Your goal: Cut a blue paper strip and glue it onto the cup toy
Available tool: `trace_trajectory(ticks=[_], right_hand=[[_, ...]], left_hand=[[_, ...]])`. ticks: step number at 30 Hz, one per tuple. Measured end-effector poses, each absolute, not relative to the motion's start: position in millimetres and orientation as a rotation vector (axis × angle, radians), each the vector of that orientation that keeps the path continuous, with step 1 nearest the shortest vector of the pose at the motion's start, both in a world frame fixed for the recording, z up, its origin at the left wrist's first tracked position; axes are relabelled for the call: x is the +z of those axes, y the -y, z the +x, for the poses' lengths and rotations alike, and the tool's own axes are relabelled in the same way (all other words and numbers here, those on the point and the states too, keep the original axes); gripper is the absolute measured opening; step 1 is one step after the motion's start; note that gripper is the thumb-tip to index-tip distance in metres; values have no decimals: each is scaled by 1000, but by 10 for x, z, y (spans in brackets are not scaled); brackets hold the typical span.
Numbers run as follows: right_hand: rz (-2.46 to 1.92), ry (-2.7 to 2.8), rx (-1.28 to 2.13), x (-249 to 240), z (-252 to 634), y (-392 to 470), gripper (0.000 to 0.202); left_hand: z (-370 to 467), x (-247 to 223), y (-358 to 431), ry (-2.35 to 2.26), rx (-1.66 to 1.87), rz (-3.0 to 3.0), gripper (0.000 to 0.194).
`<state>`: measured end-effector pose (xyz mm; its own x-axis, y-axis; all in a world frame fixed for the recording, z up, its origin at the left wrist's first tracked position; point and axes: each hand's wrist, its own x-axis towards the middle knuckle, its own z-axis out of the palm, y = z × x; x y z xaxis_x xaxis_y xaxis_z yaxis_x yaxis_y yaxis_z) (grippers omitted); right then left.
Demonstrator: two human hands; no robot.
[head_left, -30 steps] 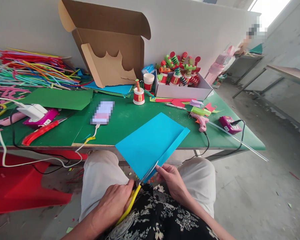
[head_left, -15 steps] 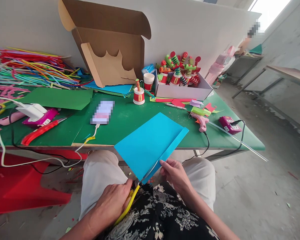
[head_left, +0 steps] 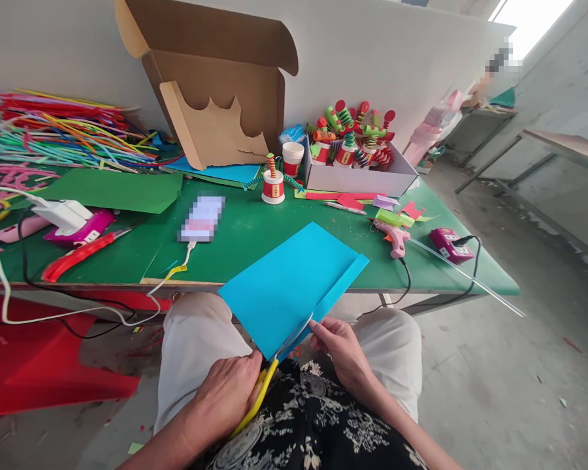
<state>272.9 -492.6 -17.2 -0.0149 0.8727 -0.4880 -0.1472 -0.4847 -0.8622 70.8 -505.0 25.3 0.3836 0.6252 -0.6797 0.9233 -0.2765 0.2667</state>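
Observation:
A blue sheet of paper (head_left: 289, 281) is held above my lap, with a folded strip along its right edge. My left hand (head_left: 232, 390) is closed round the yellow handles of the scissors (head_left: 262, 397). The scissor blades point up and to the right and lie along the folded strip at the sheet's lower end. My right hand (head_left: 337, 343) pinches the strip's edge between thumb and fingers, just right of the blade tips.
On the green table (head_left: 255, 251) are a phone (head_left: 203, 219), a paper-cup figure (head_left: 273, 188), a pink glue gun (head_left: 393, 236), red-handled cutters (head_left: 81, 256) and a power block (head_left: 451, 245). Behind stand an open cardboard box (head_left: 225, 91) and a white box (head_left: 360, 179) of figures.
The blue sheet has shifted slightly left. The scissors and my left hand have moved a little to the right, and my right hand has moved slightly left and down.

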Motion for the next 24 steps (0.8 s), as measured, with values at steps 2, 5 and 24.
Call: trace_trajectory(ticks=[2,5,24], right_hand=[[-1461,791,1620,-171,2731,4930,50],[-1458,790,1621,-179,2733,4935,50],[-1432,767,1629,-216,2728,4948,50]], left_hand=[[710,228,5056,-1321,-598,2014,28],[712,206,5060,-1314,-618,2017,28],[678,204,5068,-1296,-598,2029,24]])
